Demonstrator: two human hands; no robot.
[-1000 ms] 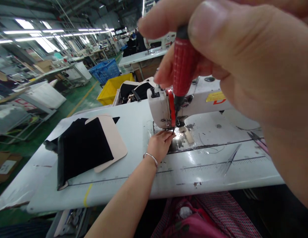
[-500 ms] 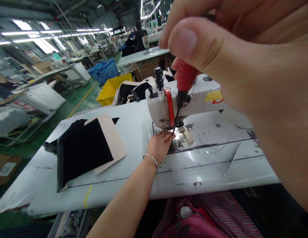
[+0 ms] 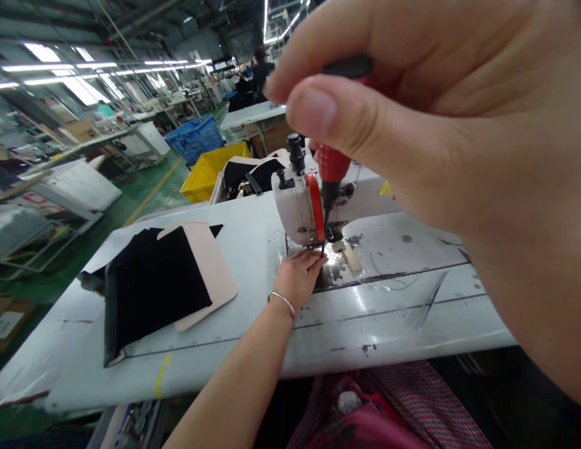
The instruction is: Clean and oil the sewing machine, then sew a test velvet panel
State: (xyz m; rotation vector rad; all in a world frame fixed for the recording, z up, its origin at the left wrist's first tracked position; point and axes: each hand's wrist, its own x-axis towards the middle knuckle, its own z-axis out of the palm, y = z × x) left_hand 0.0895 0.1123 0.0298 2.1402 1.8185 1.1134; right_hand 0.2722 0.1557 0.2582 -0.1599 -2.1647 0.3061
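Observation:
Close to the camera, my right hand [image 3: 425, 131] grips the red handle of a screwdriver [image 3: 334, 167] between thumb and fingers. Its shaft points down beside the needle end of a white sewing machine [image 3: 288, 209]. My left hand [image 3: 296, 279], with a bracelet at the wrist, lies under the machine head. The left fingertips are pressed together at the screwdriver's tip; anything between them is hidden. A red strip [image 3: 315, 206] runs down the machine's front, just left of the shaft.
Black fabric [image 3: 154, 287] and a pale beige panel [image 3: 210, 268] lie on the table to the left. Behind the table stand a yellow bin [image 3: 210, 168] and a blue basket [image 3: 196, 138]. Loose threads [image 3: 430, 302] lie at the right. A person [image 3: 261, 68] is far back.
My right hand has shifted left and the screwdriver now stands more upright, with its black end cap showing. My left hand stays by the needle area.

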